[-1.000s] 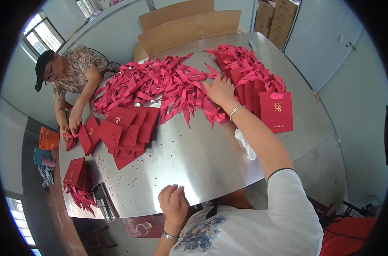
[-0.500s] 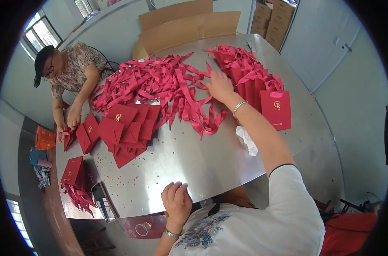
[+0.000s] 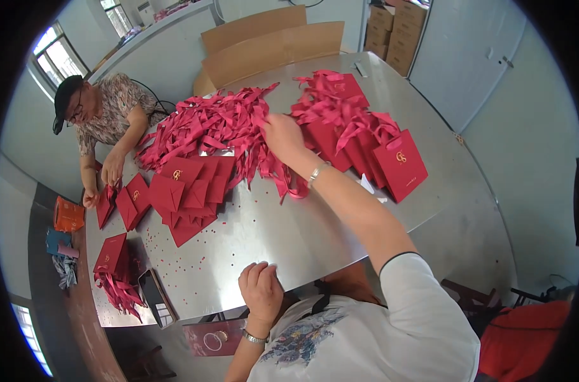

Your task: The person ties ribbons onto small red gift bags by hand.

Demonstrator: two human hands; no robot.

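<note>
My right hand (image 3: 282, 139) reaches across the table to the right side of a heap of loose pink-red ribbons (image 3: 207, 121). Its fingers are closed on some of the ribbons, though the fingertips are partly buried among the strands. My left hand (image 3: 262, 290) rests at the near table edge, fingers curled together, with no object visible in it. Right of my right forearm leans a row of red paper gift bags (image 3: 401, 165) with ribbon handles lying over their tops. A white crumpled tissue (image 3: 366, 184) shows partly between that forearm and the bags.
Folded red bags (image 3: 191, 197) overlap left of centre. A person (image 3: 114, 121) at the far left handles a red bag (image 3: 106, 207). A smartphone (image 3: 156, 299) and more ribboned bags (image 3: 113, 254) lie near left. Cardboard (image 3: 273, 54) stands behind the table.
My right hand has moved left, and the loose strands near it are gathered toward the heap. The bags at right have shifted left and lean over more. My left hand stays put.
</note>
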